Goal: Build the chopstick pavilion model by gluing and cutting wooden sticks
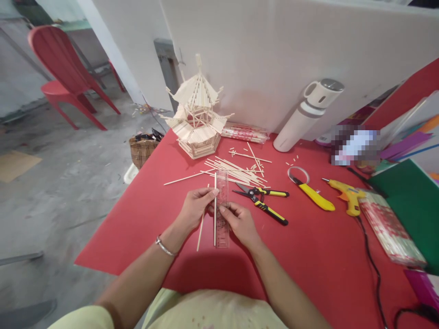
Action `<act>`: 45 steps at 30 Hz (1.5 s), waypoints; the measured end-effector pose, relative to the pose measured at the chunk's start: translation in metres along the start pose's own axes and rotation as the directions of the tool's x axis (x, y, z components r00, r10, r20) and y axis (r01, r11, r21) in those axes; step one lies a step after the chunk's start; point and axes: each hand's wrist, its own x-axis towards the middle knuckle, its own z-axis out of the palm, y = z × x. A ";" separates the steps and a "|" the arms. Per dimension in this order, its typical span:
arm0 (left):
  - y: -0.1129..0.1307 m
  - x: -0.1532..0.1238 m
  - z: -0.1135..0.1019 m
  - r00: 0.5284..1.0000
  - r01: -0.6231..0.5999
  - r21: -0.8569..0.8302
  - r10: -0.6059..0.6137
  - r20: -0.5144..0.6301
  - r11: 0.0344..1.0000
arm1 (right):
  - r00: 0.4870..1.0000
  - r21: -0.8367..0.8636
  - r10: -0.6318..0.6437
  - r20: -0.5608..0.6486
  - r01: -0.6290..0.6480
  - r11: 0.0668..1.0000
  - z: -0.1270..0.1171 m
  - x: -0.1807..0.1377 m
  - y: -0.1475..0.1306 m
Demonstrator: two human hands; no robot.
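My left hand [199, 203] pinches a thin wooden stick [215, 224] upright along the left edge of a clear ruler [222, 235]. The ruler is gripped by my right hand [239, 221], thumb on its face. A second stick [200, 233] passes beneath my left hand; whether the hand holds it too, I cannot tell. Just beyond the ruler lies a loose pile of sticks [233, 169]. Black-and-yellow pruning shears [262, 201] rest with open blades right of my right hand.
A pagoda model made of sticks [197, 119] stands at the back left. Behind are packed sticks [245, 132] and a white thermos [302, 119]. To the right lie a yellow-handled cutter [315, 196], a glue gun [350, 194] with its cord, and another stick pack [393, 228].
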 end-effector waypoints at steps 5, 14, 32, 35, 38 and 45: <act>0.000 0.000 -0.001 1.000 -0.010 -0.007 0.010 -0.003 1.000 | 1.000 -0.016 0.008 -0.005 -0.008 1.000 0.001 0.000 -0.001; -0.003 0.002 -0.003 1.000 -0.019 -0.003 0.019 0.003 1.000 | 1.000 -0.030 0.007 -0.013 -0.007 1.000 0.001 0.000 0.000; -0.004 0.003 -0.004 1.000 -0.019 0.002 0.019 -0.004 1.000 | 0.999 -0.037 0.037 -0.008 -0.037 0.999 0.000 -0.001 -0.001; -0.004 0.003 -0.004 1.000 -0.011 0.002 0.011 -0.013 1.000 | 0.999 -0.040 0.040 -0.007 -0.040 0.998 0.000 -0.001 0.000; -0.004 0.004 -0.003 1.000 -0.014 0.002 0.014 -0.023 1.000 | 0.999 -0.051 0.043 -0.007 -0.043 0.998 0.000 0.000 0.000; -0.006 0.005 -0.001 0.998 -0.041 -0.023 0.039 -0.048 0.999 | 1.000 -0.075 0.029 -0.009 -0.030 0.997 0.001 0.002 -0.003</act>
